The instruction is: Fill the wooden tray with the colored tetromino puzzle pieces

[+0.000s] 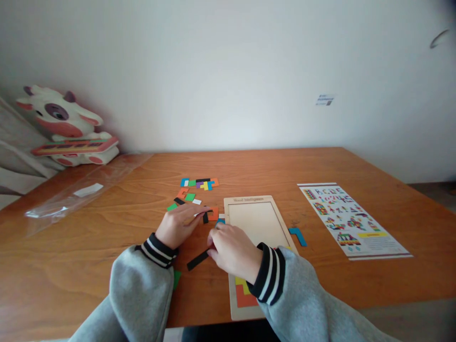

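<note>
My right hand (231,249) pinches one end of a long black puzzle piece (197,261), held slantwise just left of the wooden puzzle board (233,304). My left hand (178,226) reaches over the loose pieces with its fingers stretched out, the tips beside a black piece (205,218) and an orange piece (213,214). Whether those tips touch them I cannot tell. A blue piece (221,221) shows just above my right knuckles. Yellow pieces and a red-orange piece (245,297) lie in the near end of the board, partly covered by my right wrist.
A row of joined coloured pieces (204,184) lies farther back. One blue L-shaped piece (299,236) rests right of the board, near a printed pattern sheet (351,218). On the left are a clear plastic bag (64,204) and a cow-shaped toy keyboard (71,128). A green piece (176,279) peeks out beside my left sleeve.
</note>
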`<state>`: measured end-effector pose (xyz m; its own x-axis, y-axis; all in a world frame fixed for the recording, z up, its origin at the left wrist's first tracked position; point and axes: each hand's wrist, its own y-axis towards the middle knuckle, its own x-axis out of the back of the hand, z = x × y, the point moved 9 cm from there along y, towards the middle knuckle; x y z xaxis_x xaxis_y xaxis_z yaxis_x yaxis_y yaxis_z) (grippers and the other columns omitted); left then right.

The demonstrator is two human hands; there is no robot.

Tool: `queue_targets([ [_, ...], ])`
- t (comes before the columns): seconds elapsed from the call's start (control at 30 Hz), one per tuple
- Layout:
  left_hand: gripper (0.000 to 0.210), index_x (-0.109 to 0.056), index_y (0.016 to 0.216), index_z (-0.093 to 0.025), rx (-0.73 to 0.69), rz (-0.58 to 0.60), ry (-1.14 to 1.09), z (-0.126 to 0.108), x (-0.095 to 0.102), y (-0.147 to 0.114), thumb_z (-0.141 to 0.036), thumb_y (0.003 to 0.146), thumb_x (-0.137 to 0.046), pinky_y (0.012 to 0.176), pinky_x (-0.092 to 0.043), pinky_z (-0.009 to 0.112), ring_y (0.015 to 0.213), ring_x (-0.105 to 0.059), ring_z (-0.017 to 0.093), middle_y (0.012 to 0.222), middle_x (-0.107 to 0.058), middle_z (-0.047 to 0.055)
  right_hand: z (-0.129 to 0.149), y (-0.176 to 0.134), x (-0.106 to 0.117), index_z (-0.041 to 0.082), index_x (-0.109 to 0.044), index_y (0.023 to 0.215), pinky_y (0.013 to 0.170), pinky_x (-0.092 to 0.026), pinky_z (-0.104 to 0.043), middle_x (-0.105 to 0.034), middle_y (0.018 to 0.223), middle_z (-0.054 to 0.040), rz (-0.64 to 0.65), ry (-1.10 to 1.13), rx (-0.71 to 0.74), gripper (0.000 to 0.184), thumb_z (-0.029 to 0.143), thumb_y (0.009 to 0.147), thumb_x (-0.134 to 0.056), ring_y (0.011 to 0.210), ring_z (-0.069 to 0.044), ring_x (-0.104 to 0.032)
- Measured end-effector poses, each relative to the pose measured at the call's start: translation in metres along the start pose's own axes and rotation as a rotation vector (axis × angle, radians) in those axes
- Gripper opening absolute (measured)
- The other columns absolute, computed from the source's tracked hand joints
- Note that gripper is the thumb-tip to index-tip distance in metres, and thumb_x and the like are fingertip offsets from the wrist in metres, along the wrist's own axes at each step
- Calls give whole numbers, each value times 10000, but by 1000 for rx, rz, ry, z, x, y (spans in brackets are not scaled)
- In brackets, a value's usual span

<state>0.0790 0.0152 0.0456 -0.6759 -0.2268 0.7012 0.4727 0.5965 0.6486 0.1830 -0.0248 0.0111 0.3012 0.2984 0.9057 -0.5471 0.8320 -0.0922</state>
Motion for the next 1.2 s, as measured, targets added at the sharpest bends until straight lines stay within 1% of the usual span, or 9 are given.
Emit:
queue_targets([
  [0.13, 189, -750, 1053, -233, -24, -18, 14, -4, -7, 20, -198, 953, -594, 868, -604, 265, 905, -750, 157, 991, -792, 10, 11, 0, 5, 124, -686, 1113, 892, -513, -389, -706, 1082, -126, -51, -22, 119, 294, 329, 903, -661, 1035, -271, -664],
  [0.37, 175, -744, 1070, -221, 48, -105, 18, 12, -22, 22, -207, 946, -620, 857, -607, 298, 917, -741, 169, 1012, -787, 28, 12, 15, -9, 177, -757, 942, 878, -509, -420, -696, 1060, -118, 78, -16, 162, 265, 418, 831, -752, 1040, -293, -647],
  [0.6, 200, -751, 1021, -209, -19, -77, 48, 25, -41, 36, -171, 952, -567, 877, -603, 336, 908, -740, 180, 985, -790, 42, 18, 19, -18, 174, -729, 925, 758, -489, -324, -757, 935, -84, 147, 53, 160, 124, 265, 851, -689, 903, -241, -714],
  [0.7, 206, -755, 1018, -215, -10, -98, 69, 31, -41, 42, -176, 945, -567, 880, -602, 361, 911, -736, 194, 971, -790, 48, 15, 13, -4, 168, -685, 1076, 744, -470, -317, -766, 877, -54, 100, 85, 169, 258, 234, 830, -728, 844, -225, -722],
  [0.77, 200, -758, 1022, -221, -28, -79, 66, 24, -41, 44, -173, 938, -582, 882, -599, 356, 919, -731, 197, 967, -790, 47, 2, 5, 16, 183, -693, 1079, 784, -458, -304, -769, 879, -25, 28, 117, 210, 252, 208, 834, -747, 834, -187, -712],
  [0.83, 197, -756, 1031, -219, -81, -23, 24, 8, -44, 44, -159, 936, -594, 835, -602, 318, 888, -725, 184, 939, -791, 41, -23, -8, 39, 214, -731, 923, 813, -449, -294, -765, 896, 1, -63, 131, 275, 48, 206, 877, -720, 849, -158, -695],
  [0.97, 233, -740, 1071, -214, -140, 28, -66, -27, -56, 42, -116, 945, -570, 763, -591, 256, 856, -706, 154, 940, -792, 31, -100, -37, 79, 213, -736, 932, 853, -440, -341, -735, 929, -29, -380, -34, 262, 96, 185, 935, -645, 882, -179, -648],
  [1.07, 247, -740, 1040, -211, -214, 116, -71, -48, -77, 39, -118, 970, -523, 820, -583, 290, 930, -703, 168, 1014, -792, 26, -136, -52, 83, 196, -734, 893, 827, -429, -377, -709, 933, -54, -523, -211, 239, 104, 168, 929, -641, 872, -209, -607],
  [1.2, 240, -729, 1059, -212, -285, 257, -16, -57, -97, 32, -174, 990, -502, 872, -552, 355, 1042, -685, 208, 1105, -777, 37, -145, -57, 69, 195, -753, 924, 775, -427, -364, -666, 871, -57, -505, -276, 237, 160, 188, 959, -598, 827, -205, -566],
])
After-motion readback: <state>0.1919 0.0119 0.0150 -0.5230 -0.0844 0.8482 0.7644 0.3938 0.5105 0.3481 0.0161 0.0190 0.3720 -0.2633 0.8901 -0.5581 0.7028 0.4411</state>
